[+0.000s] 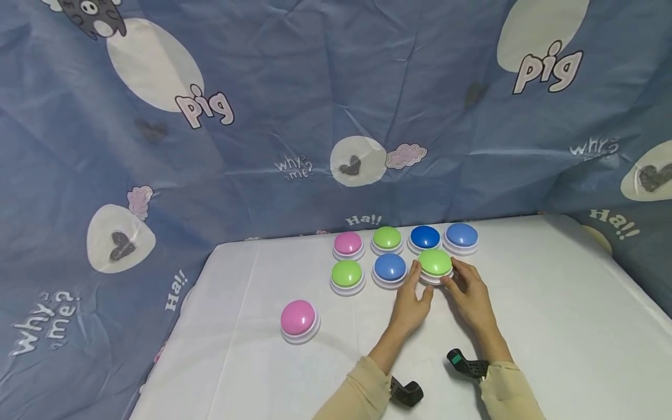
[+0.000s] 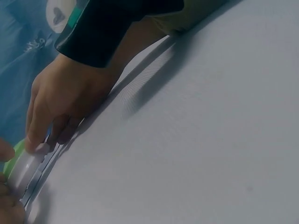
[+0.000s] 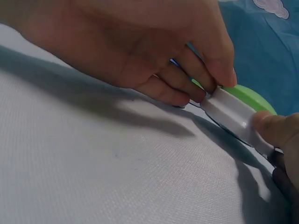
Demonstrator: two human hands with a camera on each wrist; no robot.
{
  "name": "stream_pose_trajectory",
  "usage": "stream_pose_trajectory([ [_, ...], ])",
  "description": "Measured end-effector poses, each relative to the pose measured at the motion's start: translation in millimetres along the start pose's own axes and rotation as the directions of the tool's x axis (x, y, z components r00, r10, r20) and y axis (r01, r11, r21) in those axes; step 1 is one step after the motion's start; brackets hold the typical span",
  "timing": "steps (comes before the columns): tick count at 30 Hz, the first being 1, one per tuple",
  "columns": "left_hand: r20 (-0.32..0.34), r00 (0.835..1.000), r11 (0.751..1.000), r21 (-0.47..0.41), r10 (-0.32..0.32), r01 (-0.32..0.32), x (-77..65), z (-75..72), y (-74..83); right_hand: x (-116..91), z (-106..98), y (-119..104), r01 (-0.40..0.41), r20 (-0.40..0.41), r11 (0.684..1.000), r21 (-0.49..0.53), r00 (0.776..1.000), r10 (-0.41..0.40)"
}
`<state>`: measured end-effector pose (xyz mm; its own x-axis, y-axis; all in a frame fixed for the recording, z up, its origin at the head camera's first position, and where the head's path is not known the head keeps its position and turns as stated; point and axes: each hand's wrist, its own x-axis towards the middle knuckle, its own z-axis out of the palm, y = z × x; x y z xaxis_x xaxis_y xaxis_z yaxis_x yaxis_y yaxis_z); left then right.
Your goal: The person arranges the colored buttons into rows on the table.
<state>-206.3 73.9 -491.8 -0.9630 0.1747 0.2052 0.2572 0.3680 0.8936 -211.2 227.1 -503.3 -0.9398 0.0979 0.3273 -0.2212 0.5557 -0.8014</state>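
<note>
A light green push button with a white base stands between the two hands, at the right end of the front row. My left hand holds its left side, fingertips right at the white rim in the right wrist view. My right hand grips the right side, its thumb pressed against the front of the base. The far side of the base is hidden. Just left of my left hand sits a blue push button. A dark blue button and a lighter blue one lie right behind.
Another green button is at the front row's left end. Behind it are a pink button and a green one. A separate pink button lies nearer, on the white tabletop. A blue printed curtain hangs behind.
</note>
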Motion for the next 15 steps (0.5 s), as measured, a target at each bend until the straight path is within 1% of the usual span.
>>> stream_pose_trajectory([
  [4,0.022,1.000,0.999,0.036,0.000,-0.001,-0.5,0.1,-2.9,-0.5,1.9,1.5,0.010,0.023,0.999,-0.031,1.000,-0.009],
  [9,0.026,1.000,0.998,0.070,-0.008,0.007,-4.1,0.1,-2.0,-0.7,2.1,2.1,0.001,0.038,0.999,-0.050,0.999,0.001],
  [12,0.026,1.000,0.996,0.090,0.000,-0.003,-7.5,0.9,-0.7,-1.0,2.1,2.9,-0.002,0.045,0.998,-0.069,0.999,0.005],
  [15,0.028,0.999,0.991,0.131,0.024,-0.027,-8.2,0.7,-0.9,-0.3,1.9,2.7,-0.004,0.050,0.997,-0.079,0.999,0.008],
])
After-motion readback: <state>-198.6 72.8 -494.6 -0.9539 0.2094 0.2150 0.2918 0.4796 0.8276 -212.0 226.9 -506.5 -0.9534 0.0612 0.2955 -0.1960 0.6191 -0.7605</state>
